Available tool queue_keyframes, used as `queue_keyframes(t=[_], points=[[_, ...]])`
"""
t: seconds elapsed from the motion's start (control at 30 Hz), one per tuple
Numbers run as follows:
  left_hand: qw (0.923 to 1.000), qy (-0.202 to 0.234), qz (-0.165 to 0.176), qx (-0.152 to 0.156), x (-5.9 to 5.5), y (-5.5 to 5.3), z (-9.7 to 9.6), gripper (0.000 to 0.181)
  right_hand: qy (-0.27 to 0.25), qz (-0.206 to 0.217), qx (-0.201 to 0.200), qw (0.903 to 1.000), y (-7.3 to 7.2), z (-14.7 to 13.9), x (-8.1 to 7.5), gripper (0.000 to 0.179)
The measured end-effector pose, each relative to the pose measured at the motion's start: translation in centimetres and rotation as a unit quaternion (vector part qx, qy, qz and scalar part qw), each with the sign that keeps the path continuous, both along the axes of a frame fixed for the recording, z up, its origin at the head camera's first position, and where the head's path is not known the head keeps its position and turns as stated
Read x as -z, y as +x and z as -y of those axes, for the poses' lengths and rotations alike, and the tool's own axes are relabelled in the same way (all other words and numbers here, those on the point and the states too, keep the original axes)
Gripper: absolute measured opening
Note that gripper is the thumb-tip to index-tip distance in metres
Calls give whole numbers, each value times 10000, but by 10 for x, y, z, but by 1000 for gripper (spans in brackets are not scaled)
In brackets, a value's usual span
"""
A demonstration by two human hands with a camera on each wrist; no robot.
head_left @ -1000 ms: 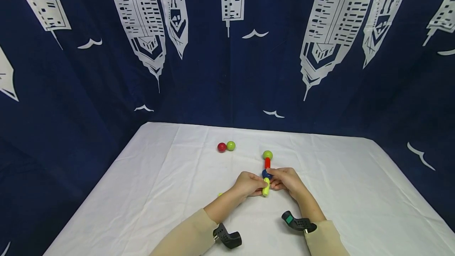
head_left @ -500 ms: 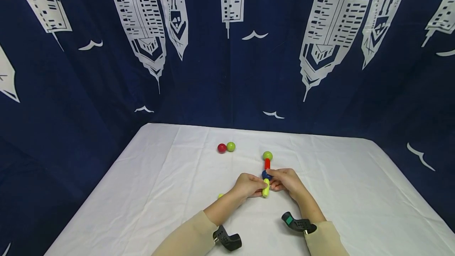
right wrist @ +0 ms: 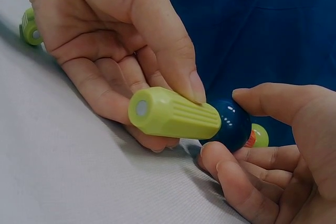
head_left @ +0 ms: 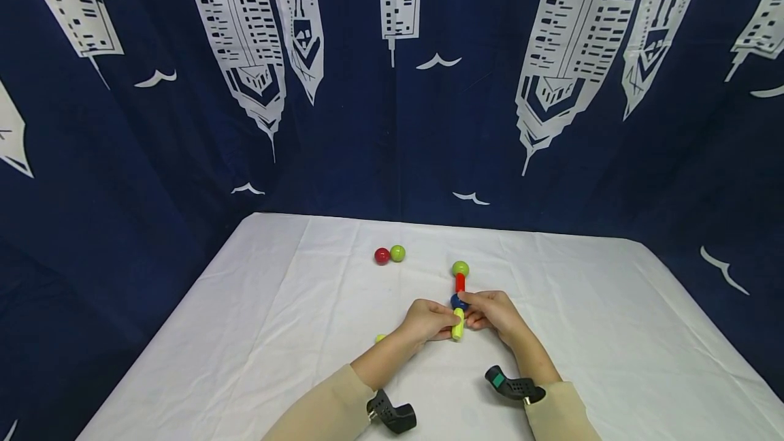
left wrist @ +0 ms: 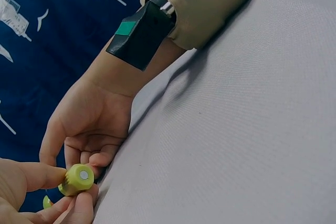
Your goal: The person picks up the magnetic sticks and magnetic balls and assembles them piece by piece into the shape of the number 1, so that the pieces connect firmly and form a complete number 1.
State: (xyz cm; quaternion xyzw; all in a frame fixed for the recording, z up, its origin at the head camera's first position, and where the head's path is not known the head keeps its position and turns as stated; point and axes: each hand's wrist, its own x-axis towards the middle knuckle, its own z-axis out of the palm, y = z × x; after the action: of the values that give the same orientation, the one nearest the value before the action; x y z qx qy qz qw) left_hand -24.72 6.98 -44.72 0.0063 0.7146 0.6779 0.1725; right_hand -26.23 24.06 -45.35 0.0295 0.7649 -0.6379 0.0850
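Between thumb and fingers, my left hand [head_left: 427, 320] pinches a yellow-green ribbed rod [right wrist: 178, 114]. One end of the rod meets a dark blue ball [right wrist: 233, 124]; a silvery disc shows in its other end. My right hand [head_left: 497, 309] holds the ball with its thumb and fingertips. Beyond the ball, a red rod [head_left: 460, 282] and a green ball [head_left: 461, 269] continue the line away from me. The left wrist view shows mainly the yellow-green rod's near end, with the ball hidden behind it.
A red ball [head_left: 382, 256] and another green ball [head_left: 397, 253] lie side by side farther back on the white cloth [head_left: 294, 305]. A second yellow-green rod [right wrist: 31, 27] lies partly hidden behind my left arm. A dark blue patterned curtain [head_left: 355, 141] hangs behind the table.
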Motion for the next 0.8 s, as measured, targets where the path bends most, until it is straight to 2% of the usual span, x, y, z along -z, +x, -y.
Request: queue_keyframes(t=[0.5,0.73,0.8], points=[[9997,212,77,-65,5,-6,-3,14,21,99,144,9998,-4,-1,2,35],[9997,191,140,-63,5,-9,-2,14,79,75,203,9997,-2,0,1,37],[9996,206,153,-71,6,-11,-2,14,44,49,169,9998,1,1,-3,37]])
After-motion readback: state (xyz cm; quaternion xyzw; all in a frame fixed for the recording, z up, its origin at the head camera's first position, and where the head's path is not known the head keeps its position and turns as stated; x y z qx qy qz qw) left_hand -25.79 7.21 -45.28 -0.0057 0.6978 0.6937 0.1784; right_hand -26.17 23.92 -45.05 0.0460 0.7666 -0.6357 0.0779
